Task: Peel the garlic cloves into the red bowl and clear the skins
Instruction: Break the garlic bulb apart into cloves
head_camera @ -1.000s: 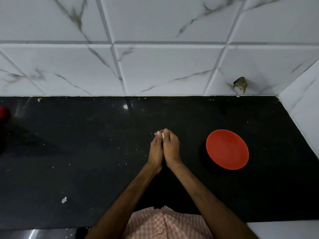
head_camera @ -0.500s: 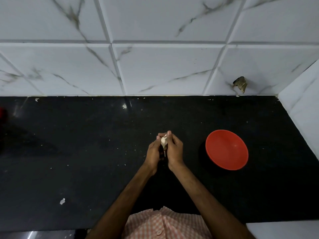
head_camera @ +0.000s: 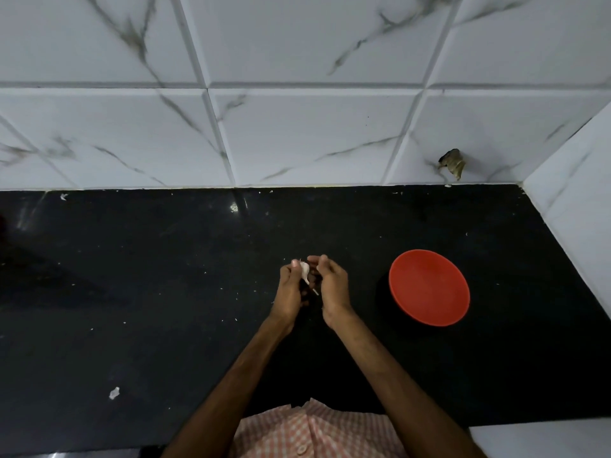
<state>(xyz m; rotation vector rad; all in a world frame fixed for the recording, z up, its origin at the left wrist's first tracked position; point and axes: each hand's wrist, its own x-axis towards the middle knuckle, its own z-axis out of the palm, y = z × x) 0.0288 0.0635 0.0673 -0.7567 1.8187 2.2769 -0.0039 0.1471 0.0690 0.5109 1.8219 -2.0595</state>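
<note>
White garlic clove (head_camera: 305,272) now pinched by left hand (head_camera: 290,289) alone, right hand (head_camera: 331,284) pulled just apart, fingers curled, hold unclear

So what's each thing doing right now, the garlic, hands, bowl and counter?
Garlic clove, held in the air, a thin strip hanging from it.
Left hand, pinching the clove.
Right hand, curled beside the clove; can't tell if it holds anything.
Red bowl, upright, nothing in it.
Skin scrap, lying loose, off to the left.
Counter, dotted with small white bits.
</note>
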